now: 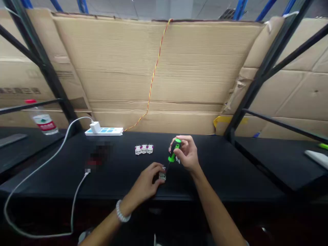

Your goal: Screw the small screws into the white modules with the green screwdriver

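My right hand point(186, 152) is shut around a green-handled screwdriver point(174, 152), with its thin shaft slanting down to the small metal-and-white terminal connector point(162, 175). My left hand point(145, 180) pinches that connector against the black table point(220, 177), and its fingers hide part of it. A beaded bracelet point(122, 211) circles my left wrist. Three similar white connectors point(144, 149) stand in a row just beyond my hands.
A white power strip point(104, 131) lies at the table's far edge, with a white charger and cable point(51, 157) trailing left. A red-and-yellow twisted wire point(156, 75) runs up a cardboard sheet point(153, 65). A blurred dark object point(98, 155) sits left. A red-capped bottle point(43, 119) stands far left.
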The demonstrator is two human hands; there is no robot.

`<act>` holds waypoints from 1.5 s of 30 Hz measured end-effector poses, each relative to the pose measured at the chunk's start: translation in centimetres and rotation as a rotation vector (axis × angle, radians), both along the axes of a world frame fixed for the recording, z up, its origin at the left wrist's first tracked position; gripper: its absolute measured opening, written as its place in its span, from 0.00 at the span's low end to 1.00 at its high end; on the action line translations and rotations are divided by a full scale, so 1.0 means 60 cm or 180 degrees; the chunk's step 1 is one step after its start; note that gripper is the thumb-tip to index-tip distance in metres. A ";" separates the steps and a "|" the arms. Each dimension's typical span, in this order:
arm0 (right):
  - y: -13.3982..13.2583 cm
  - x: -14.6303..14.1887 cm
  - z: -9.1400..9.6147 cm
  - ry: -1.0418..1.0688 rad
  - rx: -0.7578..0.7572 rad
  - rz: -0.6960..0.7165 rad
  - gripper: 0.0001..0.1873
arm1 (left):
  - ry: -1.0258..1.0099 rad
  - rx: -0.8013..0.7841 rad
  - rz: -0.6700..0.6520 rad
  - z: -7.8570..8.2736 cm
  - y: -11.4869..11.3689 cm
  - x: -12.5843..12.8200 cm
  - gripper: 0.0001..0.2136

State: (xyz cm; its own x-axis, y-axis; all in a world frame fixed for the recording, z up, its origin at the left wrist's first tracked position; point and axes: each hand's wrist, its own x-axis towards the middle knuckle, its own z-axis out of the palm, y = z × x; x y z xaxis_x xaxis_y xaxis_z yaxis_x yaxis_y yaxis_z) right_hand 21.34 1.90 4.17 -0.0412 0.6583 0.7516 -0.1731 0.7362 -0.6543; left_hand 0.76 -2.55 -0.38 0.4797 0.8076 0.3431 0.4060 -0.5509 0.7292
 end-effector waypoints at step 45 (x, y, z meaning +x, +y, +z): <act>-0.009 0.009 -0.019 -0.0629 -0.0080 0.0026 0.27 | -0.0076 -0.0239 0.0115 -0.006 0.013 -0.006 0.16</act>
State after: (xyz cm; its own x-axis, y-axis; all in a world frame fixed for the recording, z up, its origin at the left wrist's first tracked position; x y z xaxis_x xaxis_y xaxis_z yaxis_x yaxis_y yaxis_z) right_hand 21.90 1.37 3.04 -0.1918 0.6759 0.7116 -0.0453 0.7182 -0.6944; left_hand 0.39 -1.75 -0.76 0.4422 0.8480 0.2920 0.4065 -0.4797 0.7776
